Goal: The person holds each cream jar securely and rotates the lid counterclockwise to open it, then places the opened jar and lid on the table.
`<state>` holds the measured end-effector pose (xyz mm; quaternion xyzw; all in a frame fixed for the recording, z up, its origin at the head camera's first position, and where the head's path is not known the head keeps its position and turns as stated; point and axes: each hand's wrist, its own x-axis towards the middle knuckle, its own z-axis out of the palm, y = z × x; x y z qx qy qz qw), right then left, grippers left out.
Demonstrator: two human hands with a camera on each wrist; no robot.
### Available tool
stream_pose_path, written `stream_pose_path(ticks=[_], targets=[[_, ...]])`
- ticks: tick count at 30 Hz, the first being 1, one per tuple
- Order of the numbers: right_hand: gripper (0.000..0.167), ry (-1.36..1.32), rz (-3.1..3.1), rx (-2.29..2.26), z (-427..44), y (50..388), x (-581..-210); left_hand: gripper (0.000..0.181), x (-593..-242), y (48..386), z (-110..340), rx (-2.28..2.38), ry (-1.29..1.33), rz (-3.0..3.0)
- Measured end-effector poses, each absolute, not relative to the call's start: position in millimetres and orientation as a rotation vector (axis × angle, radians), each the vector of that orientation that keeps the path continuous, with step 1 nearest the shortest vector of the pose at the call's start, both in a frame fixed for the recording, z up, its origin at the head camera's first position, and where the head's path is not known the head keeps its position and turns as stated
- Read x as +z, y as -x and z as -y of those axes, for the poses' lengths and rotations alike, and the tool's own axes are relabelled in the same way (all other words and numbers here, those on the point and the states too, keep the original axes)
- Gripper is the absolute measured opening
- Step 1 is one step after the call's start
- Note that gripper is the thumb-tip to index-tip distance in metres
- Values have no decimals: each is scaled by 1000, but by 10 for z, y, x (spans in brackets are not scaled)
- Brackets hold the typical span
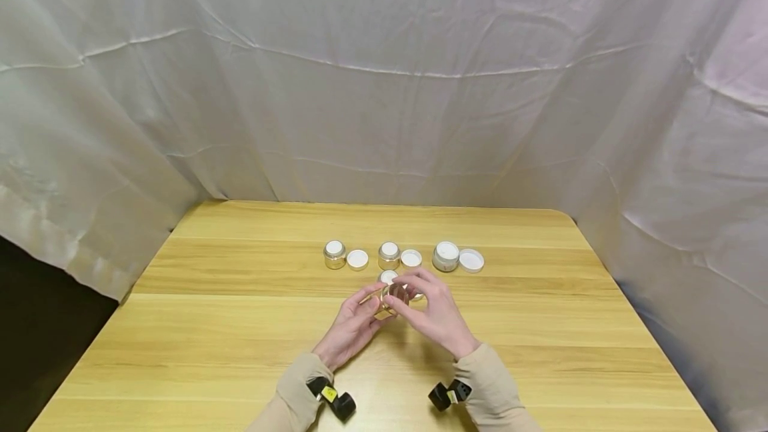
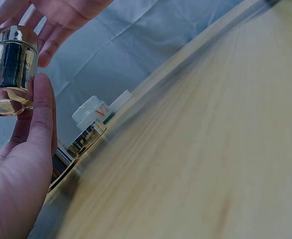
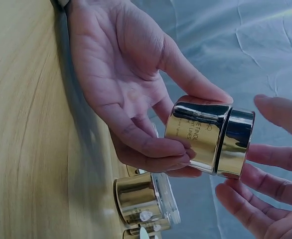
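My left hand point(image 1: 350, 332) holds a gold cosmetic jar point(image 3: 198, 130) by its body, above the table. The gold lid point(image 3: 235, 142) sits on the jar, and dark lettering runs along the side. Around the lid, the fingers of my right hand point(image 1: 436, 312) are spread. In the right wrist view the thumb stands slightly off the lid, while the other fingertips lie at its far edge; firm contact cannot be told. Just beyond both hands is an uncovered gold jar point(image 1: 388, 277), partly hidden, with a pale lid point(image 1: 418, 297) mostly covered by the right hand.
Farther back stand a gold jar point(image 1: 334, 255) with its white lid point(image 1: 357, 260) beside it, another gold jar point(image 1: 389, 257) with a lid point(image 1: 411, 259), and a wider glass jar point(image 1: 446, 257) with a lid point(image 1: 471, 261). The wooden table point(image 1: 240, 325) meets a grey curtain point(image 1: 384, 125) behind.
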<state>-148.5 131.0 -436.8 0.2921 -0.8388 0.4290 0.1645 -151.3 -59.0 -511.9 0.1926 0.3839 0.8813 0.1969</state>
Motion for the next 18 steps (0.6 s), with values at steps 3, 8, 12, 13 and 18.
stream_pose_path(ticks=[3, 8, 12, 13, 18], targets=[[26, -869, 2378, 1210, -1318, 1488, -4372, 25, -5115, 1512, 591, 2461, -521, -1095], [32, -923, 2384, 1175, -1333, 1485, -4364, 23, -5108, 1511, 588, 2449, -478, -1134], [34, -956, 2382, 1191, -1337, 1486, -4363, 23, -5108, 1511, 587, 2446, -467, -1140], [35, -946, 2389, 1195, -1337, 1485, -4364, 23, -5109, 1511, 588, 2447, -472, -1136], [34, -821, 2441, 1181, -1329, 1479, -4376, 25, -5123, 1513, 587, 2456, -530, -1102]])
